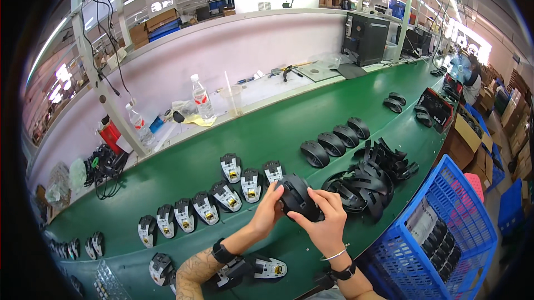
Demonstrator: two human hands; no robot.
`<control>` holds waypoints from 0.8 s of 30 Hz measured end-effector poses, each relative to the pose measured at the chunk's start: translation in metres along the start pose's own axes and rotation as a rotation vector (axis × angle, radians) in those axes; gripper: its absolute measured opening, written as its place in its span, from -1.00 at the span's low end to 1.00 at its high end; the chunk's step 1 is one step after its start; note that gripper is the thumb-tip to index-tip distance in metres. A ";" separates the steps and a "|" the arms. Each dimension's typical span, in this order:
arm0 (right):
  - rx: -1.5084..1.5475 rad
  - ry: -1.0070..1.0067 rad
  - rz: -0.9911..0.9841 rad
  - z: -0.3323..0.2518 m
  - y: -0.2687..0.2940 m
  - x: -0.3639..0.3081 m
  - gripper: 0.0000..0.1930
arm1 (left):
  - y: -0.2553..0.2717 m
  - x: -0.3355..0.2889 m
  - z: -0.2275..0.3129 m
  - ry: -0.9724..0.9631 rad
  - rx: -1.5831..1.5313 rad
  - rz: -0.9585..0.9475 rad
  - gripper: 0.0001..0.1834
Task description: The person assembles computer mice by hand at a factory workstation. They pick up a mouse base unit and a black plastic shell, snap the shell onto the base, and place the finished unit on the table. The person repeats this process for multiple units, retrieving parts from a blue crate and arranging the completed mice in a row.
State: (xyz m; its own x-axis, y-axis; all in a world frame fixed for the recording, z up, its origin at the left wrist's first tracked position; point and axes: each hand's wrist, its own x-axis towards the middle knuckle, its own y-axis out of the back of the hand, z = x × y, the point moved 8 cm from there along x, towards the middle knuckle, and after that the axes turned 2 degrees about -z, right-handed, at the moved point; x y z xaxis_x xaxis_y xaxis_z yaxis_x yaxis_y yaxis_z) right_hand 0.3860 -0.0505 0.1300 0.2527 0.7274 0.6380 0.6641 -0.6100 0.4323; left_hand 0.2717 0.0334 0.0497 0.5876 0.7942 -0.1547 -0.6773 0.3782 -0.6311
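A black computer mouse (299,195) is held up over the green bench between both of my hands. My left hand (267,211) grips its left side, with the fingertips at its upper edge. The fingers and thumb of my right hand (325,219) close on its right side. Beneath and left of my hands, several opened mouse bodies (204,207) with pale grey insides stand in a slanting row. Just right of my right hand lies a heap of loose black shell parts (370,183). Beyond the heap, several black mice (332,144) sit side by side.
A blue plastic crate (439,200) with black parts inside stands at the bench's right edge. More mouse bodies (271,267) lie near my left forearm. Water bottles (202,99), a plastic cup (232,101) and tools line the back ledge. A black computer case (364,38) stands farther right.
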 end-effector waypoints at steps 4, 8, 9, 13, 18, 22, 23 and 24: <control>-0.044 -0.007 -0.035 0.002 -0.009 -0.004 -0.41 | -0.008 -0.009 0.003 -0.216 0.307 -0.025 -0.49; -0.329 0.116 -0.080 -0.020 -0.005 0.001 -0.36 | -0.008 -0.014 0.016 -0.368 0.345 0.006 -0.47; -0.111 0.002 -0.103 -0.002 -0.007 -0.001 -0.37 | -0.009 -0.015 0.019 -0.380 0.329 0.022 -0.47; 0.968 -0.585 -0.214 0.076 -0.047 -0.033 -0.52 | -0.013 -0.017 0.030 -0.448 0.346 0.039 -0.47; 1.284 -0.641 -0.208 0.086 -0.059 -0.039 -0.73 | -0.008 -0.013 0.021 -0.448 0.352 0.024 -0.44; 1.189 -0.614 -0.207 0.092 -0.060 -0.038 -0.76 | -0.001 -0.004 0.015 -0.302 0.111 0.084 -0.62; 1.124 -0.590 -0.232 0.094 -0.058 -0.037 -0.77 | 0.008 0.000 0.012 -0.211 -0.001 0.127 -0.66; 1.059 -0.565 -0.256 0.094 -0.056 -0.036 -0.77 | 0.014 0.005 0.007 -0.119 -0.114 0.169 -0.68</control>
State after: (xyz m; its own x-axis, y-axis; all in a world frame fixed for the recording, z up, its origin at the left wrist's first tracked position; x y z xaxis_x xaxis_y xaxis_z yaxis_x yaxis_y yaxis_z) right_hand 0.4057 -0.0126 0.0227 0.1255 0.9835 0.1306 0.9165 -0.0646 -0.3947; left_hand 0.2615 0.0459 0.0458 0.4091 0.8948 -0.1789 -0.7036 0.1844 -0.6863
